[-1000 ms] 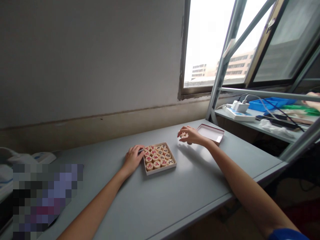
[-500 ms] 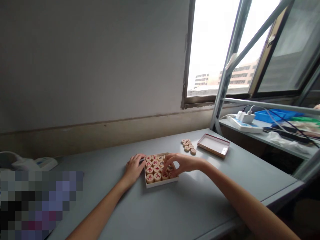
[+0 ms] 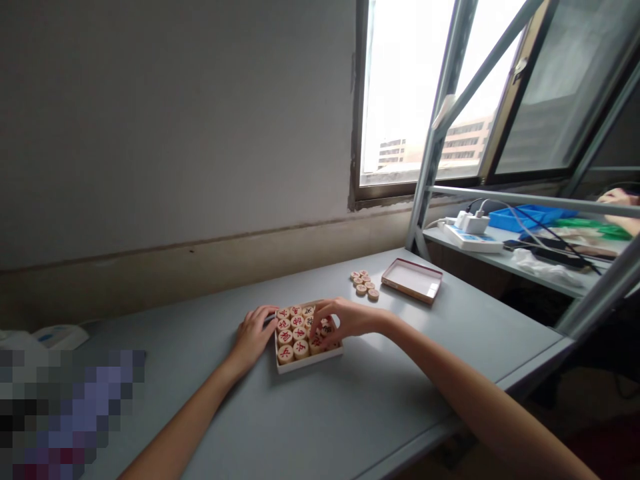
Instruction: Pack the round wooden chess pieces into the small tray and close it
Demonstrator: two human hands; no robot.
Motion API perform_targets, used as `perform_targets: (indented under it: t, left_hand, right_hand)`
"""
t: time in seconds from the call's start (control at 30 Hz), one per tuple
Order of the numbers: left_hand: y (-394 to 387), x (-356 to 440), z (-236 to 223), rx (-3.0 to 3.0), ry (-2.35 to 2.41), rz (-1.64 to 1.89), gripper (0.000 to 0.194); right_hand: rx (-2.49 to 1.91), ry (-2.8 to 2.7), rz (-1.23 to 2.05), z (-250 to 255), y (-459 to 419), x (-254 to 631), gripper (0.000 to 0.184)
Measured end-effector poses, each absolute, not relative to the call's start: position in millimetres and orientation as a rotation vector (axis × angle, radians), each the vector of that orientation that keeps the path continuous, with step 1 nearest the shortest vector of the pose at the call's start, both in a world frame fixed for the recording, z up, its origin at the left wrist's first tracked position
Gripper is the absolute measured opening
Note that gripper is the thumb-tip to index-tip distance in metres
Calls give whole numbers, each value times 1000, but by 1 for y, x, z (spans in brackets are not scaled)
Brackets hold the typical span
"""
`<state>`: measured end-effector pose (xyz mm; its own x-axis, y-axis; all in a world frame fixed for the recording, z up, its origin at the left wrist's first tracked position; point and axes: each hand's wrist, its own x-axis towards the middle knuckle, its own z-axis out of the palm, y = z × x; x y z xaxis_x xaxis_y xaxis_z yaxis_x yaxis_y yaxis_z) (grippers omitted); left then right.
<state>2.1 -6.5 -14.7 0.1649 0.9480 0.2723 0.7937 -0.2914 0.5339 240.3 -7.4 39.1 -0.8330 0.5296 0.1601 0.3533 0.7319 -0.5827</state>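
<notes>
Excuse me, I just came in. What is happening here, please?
At a grey table, a person's left hand rests at the left side of a shallow box of round pieces marked in red or black. The right hand is bent down over pieces in the box's right part; whether it grips one is hidden. Farther back to the right, loose pieces lie beside a shallow tray.

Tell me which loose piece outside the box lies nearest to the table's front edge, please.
The front-right piece, beside the lid; the other loose pieces lie farther back or to its left.
</notes>
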Motion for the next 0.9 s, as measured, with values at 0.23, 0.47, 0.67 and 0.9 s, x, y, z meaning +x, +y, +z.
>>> perform_targets:
  t: [0.23, 0.47, 0.67, 0.9]
  left_hand:
    - [-3, 0, -22, 2190, 1666, 894, 27]
    - [-6, 2, -16, 2188, 1659, 829, 28]
    - [-7, 2, -14, 2174, 1680, 798, 30]
    - [-5, 1, -16, 2194, 1660, 818, 28]
  right_hand:
    - [-708, -2639, 697, 41, -12, 237, 27]
    - [-881, -2572, 607, 54, 1, 271, 27]
    - [-1299, -2495, 463, 65, 5, 307, 22]
    - [-1405, -2583, 257, 48, 16, 314, 25]
